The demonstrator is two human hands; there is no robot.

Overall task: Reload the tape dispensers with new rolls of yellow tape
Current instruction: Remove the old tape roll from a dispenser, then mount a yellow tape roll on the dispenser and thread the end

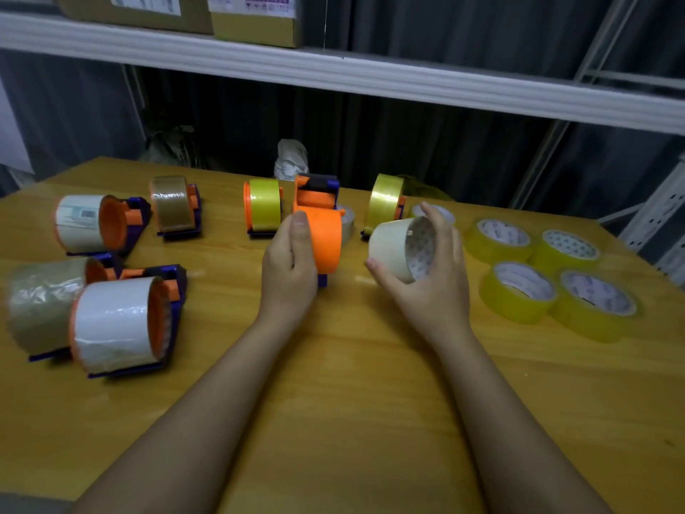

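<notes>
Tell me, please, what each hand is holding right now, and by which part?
The left hand grips the orange drum of the bare tape dispenser. The right hand holds a whitish tape roll, fingers over its open side, thumb underneath.

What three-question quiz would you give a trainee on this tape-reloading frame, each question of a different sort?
1. True or false: the orange hub of the dispenser held by the left hand carries no tape.
2. Multiple choice: what does the right hand hold? A) a yellow roll B) a whitish roll C) nothing
3. Fill in: the number of fresh yellow rolls grouped flat on the table to the right of the hands is ____.

Key
1. True: the hub is bare orange.
2. B: the fingers curl round a whitish roll, apart from the dispenser.
3. Four.
</notes>
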